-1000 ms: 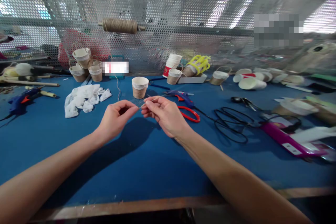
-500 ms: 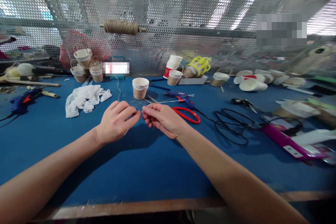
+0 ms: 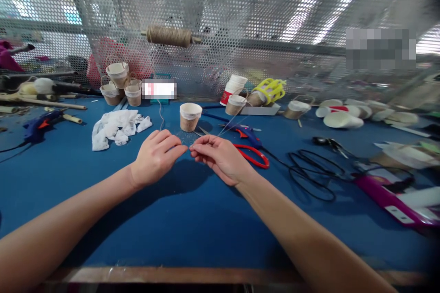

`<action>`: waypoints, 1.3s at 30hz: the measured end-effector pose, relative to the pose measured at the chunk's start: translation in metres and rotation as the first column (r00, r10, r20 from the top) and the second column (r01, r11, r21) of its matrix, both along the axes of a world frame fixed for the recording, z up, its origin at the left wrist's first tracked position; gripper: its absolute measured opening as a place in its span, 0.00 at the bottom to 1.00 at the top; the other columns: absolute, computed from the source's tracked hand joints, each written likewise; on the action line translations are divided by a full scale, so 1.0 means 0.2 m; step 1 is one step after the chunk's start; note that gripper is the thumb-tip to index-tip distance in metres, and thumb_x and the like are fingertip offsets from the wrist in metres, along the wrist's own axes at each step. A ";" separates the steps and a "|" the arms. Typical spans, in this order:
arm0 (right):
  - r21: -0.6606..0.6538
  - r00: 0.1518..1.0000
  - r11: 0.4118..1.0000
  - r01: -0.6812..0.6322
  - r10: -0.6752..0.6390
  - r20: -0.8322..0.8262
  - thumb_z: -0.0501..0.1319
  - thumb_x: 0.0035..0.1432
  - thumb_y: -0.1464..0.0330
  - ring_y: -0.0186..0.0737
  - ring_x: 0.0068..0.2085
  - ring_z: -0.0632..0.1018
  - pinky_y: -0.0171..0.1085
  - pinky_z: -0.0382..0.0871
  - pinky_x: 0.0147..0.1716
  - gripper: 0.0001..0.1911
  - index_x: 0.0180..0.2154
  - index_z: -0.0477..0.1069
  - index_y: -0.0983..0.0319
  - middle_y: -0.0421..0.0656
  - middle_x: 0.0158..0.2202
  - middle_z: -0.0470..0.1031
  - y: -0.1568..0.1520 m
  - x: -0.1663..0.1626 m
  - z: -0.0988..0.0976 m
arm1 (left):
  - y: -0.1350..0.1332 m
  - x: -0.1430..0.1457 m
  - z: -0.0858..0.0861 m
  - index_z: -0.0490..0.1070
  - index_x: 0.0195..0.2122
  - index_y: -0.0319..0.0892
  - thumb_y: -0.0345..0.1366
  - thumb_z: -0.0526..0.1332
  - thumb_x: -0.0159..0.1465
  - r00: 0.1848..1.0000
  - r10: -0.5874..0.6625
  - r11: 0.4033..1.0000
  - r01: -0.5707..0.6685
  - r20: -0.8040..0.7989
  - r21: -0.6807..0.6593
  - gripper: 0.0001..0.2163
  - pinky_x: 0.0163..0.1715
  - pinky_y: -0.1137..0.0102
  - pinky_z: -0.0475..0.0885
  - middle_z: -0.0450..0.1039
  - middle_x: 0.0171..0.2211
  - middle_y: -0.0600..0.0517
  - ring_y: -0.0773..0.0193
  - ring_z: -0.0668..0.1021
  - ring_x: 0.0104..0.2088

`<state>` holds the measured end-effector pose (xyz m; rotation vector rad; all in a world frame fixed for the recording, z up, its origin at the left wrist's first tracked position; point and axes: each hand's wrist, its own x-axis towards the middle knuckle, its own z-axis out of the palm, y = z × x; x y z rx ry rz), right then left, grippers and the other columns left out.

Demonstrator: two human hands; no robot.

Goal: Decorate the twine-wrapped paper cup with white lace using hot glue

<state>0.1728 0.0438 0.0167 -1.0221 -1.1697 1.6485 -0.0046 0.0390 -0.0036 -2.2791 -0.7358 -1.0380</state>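
My left hand [image 3: 156,158] and my right hand [image 3: 218,158] meet almost tip to tip above the blue table, both closed in a pinch. Thin pale string [image 3: 229,123] runs up and right from my right hand's fingers. What sits between my left fingertips is too small to make out. Just beyond the hands stands a small cup [image 3: 189,117] wrapped in brown twine, with a white lace rim. Partly hidden behind my right hand lie scissors [image 3: 256,155] with red handles, their blade tips showing beside the cup.
A blue glue gun [image 3: 245,135] with a looped black cable [image 3: 309,174] lies to the right, near a purple power strip [image 3: 385,199]. White lace [image 3: 117,128] and finished little baskets [image 3: 117,75] are at left. A twine spool [image 3: 168,36] hangs on the mesh.
The string at my right hand has swung from nearly level to a steeper upward slant. Both hands stay pinched close together; the whole view has shifted slightly.
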 end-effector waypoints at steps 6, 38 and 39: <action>0.015 0.998 1.000 0.004 -0.005 0.060 0.66 0.44 0.72 0.28 0.23 0.73 0.32 0.67 0.27 0.06 0.24 0.70 0.64 0.38 0.20 0.74 0.00 0.00 -0.01 | -0.01 0.02 0.00 0.71 0.28 0.39 0.31 0.54 0.65 1.000 0.022 0.996 -0.023 -0.012 -0.085 0.10 0.28 0.69 0.63 0.73 0.25 0.50 0.64 0.70 0.28; 0.283 0.997 0.957 0.070 -0.074 0.003 0.65 0.48 0.68 0.32 0.26 0.74 0.36 0.70 0.31 0.05 0.25 0.72 0.63 0.39 0.24 0.73 -0.05 -0.01 0.01 | -0.04 0.04 0.08 0.75 0.29 0.41 0.34 0.64 0.54 0.727 0.241 0.541 0.449 0.643 -0.711 0.03 0.26 0.72 0.67 0.75 0.27 0.52 0.68 0.73 0.26; 0.332 0.996 0.941 0.069 -0.083 0.028 0.65 0.49 0.67 0.32 0.26 0.74 0.37 0.70 0.31 0.05 0.25 0.72 0.63 0.39 0.24 0.73 -0.06 -0.01 0.01 | -0.04 0.04 0.09 0.74 0.27 0.41 0.33 0.65 0.53 0.654 0.349 0.374 0.559 0.671 -0.740 0.03 0.24 0.73 0.65 0.74 0.25 0.53 0.69 0.72 0.24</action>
